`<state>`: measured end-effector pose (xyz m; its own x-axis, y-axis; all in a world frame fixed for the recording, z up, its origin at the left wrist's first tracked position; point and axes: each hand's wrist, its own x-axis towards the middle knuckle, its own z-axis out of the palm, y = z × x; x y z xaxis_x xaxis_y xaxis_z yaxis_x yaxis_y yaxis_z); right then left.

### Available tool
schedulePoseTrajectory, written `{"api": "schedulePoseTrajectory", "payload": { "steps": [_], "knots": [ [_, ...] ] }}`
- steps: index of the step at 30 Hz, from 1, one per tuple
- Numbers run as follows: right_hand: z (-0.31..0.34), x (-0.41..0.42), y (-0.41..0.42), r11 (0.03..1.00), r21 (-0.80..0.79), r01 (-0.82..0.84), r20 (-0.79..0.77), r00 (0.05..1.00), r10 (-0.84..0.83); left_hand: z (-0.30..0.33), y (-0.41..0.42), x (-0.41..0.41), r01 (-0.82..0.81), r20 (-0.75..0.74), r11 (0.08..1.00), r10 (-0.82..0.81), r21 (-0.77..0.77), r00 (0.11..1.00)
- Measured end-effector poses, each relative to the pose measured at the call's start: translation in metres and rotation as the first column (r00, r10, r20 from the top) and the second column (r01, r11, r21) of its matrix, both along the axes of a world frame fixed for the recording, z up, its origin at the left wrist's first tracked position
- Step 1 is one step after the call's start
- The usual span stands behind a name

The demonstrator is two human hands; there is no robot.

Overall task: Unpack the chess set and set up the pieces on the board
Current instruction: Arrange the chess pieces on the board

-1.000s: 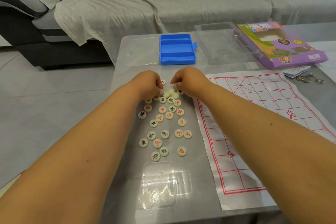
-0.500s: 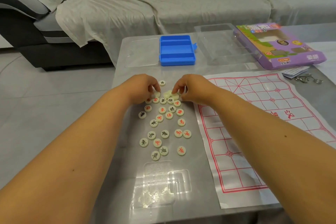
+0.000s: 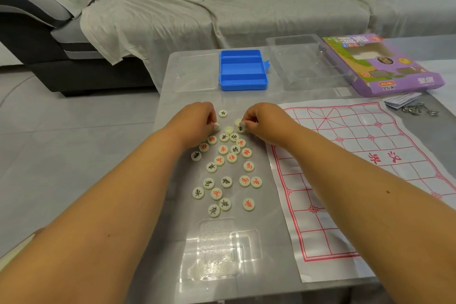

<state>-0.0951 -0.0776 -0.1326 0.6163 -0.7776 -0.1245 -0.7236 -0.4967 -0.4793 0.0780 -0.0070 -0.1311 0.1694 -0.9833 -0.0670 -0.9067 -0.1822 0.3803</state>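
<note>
1. The left hand point(image 3: 195, 122) lay knuckles up at the far end of the scattered pieces point(image 3: 225, 168), its fingers curled down and its fingertips pinching a pale disc point(image 3: 216, 126) at the tabletop point(image 3: 170, 111).
2. The right hand point(image 3: 262, 122) mirrored it just to the right, fingers curled, with thumb and fingertip closed on a black-marked disc point(image 3: 240, 128).
3. Between the two hands sat two blank-faced discs point(image 3: 233, 125), apparently face down, and a little farther away one black-marked piece point(image 3: 222, 113) lay alone.
4. The rest of the pieces, cream discs with red or black characters, were spread loosely on the tabletop from the hands toward the near edge, most face up and none stacked.
5. The board point(image 3: 365, 170), a thin white sheet with a red grid, lay flat to the right of the pieces under the right forearm, with no piece on it.
6. A blue tray point(image 3: 243, 70) with three empty compartments sat at the far side of the tabletop, a flat clear lid point(image 3: 196, 73) just left of it and a clear plastic box point(image 3: 303, 61) to its right.
7. A purple cardboard box point(image 3: 385, 66) lay at the far right, with a folded leaflet point(image 3: 402, 101) and some metal rings point(image 3: 417, 110) near it.
8. A clear moulded insert point(image 3: 222, 247) rested at the near edge of the tabletop.
9. A sofa point(image 3: 271, 7) draped in grey cloth stood beyond the tabletop.
</note>
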Motion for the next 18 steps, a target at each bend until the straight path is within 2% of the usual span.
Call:
{"api": "schedulePoseTrajectory", "payload": {
  "steps": [2,5,10,14,18],
  "knots": [
    [-0.003,-0.001,0.000,0.997,0.066,0.050,0.022,0.998,-0.052,-0.002,0.003,-0.003,0.013,0.041,0.999,-0.011,-0.045,0.999],
    [-0.007,-0.002,-0.001,0.998,0.007,0.067,-0.015,0.998,-0.067,0.000,0.008,-0.003,0.052,0.056,0.998,-0.051,-0.030,0.997],
    [-0.002,0.004,-0.006,0.989,-0.132,0.060,0.061,0.997,-0.052,0.008,0.009,-0.003,-0.028,-0.127,1.000,0.029,0.009,0.991],
    [-0.002,0.020,-0.011,0.985,-0.161,-0.066,-0.116,0.992,0.048,0.006,0.000,-0.011,-0.019,-0.106,0.997,0.027,0.077,0.994],
    [-0.002,0.025,-0.014,0.979,-0.182,-0.093,-0.175,0.983,0.061,0.007,-0.002,-0.007,-0.022,-0.095,0.998,0.028,0.062,0.995]
  ]
}}
